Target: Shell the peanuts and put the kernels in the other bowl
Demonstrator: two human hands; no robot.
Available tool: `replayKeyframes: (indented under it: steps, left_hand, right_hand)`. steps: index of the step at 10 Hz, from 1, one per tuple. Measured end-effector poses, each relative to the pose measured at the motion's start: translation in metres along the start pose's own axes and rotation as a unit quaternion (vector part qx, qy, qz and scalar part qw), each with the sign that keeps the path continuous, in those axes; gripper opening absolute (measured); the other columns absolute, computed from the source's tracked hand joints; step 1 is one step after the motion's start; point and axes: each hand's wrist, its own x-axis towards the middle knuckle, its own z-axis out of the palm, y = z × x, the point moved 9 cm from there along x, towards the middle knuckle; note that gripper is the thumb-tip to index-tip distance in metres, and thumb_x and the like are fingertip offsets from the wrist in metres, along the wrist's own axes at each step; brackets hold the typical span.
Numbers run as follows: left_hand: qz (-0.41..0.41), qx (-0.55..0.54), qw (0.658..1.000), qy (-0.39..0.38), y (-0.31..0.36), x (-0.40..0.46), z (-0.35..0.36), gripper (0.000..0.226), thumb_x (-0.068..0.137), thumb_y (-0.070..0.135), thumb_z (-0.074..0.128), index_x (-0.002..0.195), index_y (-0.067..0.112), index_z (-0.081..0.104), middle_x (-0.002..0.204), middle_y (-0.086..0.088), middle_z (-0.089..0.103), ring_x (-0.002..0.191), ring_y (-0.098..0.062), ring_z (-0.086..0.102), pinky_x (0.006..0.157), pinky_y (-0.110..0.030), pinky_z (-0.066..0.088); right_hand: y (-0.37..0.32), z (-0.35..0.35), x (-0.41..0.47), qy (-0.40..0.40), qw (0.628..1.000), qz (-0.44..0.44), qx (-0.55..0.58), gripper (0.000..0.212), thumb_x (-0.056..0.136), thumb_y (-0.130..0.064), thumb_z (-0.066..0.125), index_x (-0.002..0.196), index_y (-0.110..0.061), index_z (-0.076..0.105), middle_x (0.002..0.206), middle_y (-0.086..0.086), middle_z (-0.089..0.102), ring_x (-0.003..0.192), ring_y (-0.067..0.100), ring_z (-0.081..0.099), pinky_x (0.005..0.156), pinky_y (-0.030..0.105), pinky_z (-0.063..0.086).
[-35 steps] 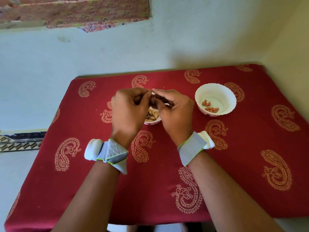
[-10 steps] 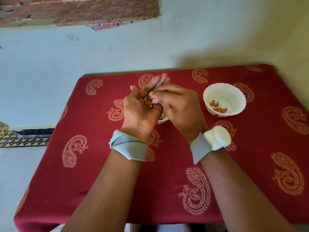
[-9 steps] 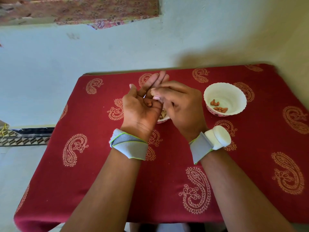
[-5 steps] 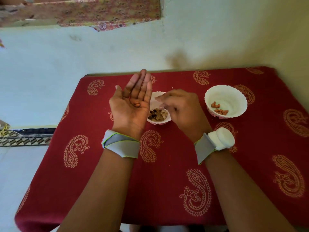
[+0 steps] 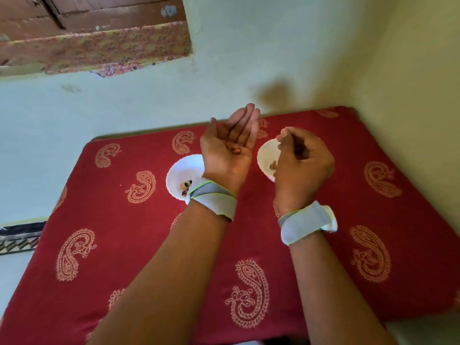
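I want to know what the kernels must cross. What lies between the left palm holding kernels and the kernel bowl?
In the head view, only a narrow strip of red cloth shows between the left hand and the kernel bowl.

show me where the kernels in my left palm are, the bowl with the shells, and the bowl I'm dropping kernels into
kernels (image 5: 235,150), head view, on the pair lying in the open left palm.
shell bowl (image 5: 183,170), head view, on its bare white inner wall.
kernel bowl (image 5: 266,155), head view, on the white inner wall left of the right hand.
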Motion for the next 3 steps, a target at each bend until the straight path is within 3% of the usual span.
replayKeyframes:
  steps: [1, 2, 3]
  left_hand:
    - [0.015, 0.149, 0.989, -0.014, -0.033, 0.015, 0.018, 0.064, 0.111, 0.046, 0.028, 0.102, -0.003, 0.068, 0.127, -0.024, 0.070, 0.125, -0.036, 0.066, 0.111, -0.042, 0.047]
    - [0.048, 0.286, 0.957, -0.029, -0.046, 0.019, 0.026, 0.067, 0.110, 0.052, 0.026, 0.096, 0.006, 0.072, 0.117, -0.014, 0.077, 0.117, -0.027, 0.071, 0.108, -0.041, 0.047]
    - [0.079, 0.350, 0.932, -0.056, -0.055, 0.022, 0.036, 0.067, 0.109, 0.055, 0.027, 0.088, 0.012, 0.074, 0.107, -0.008, 0.080, 0.106, -0.019, 0.075, 0.104, -0.041, 0.046]
  right_hand:
    - [0.014, -0.026, 0.019, 0.044, 0.999, 0.029, 0.004, 0.009, 0.090, -0.001, 0.068, 0.091, 0.000, 0.078, 0.081, 0.013, 0.077, 0.072, 0.026, 0.074, 0.071, 0.042, 0.061]
    - [0.021, -0.032, 0.027, 0.044, 0.998, 0.042, 0.009, 0.010, 0.091, -0.002, 0.068, 0.092, 0.000, 0.077, 0.083, 0.013, 0.078, 0.074, 0.027, 0.074, 0.072, 0.044, 0.062]
    - [0.020, -0.027, 0.030, 0.007, 1.000, 0.025, -0.007, 0.016, 0.095, -0.003, 0.062, 0.099, -0.004, 0.077, 0.087, 0.009, 0.078, 0.075, 0.024, 0.074, 0.072, 0.041, 0.062]
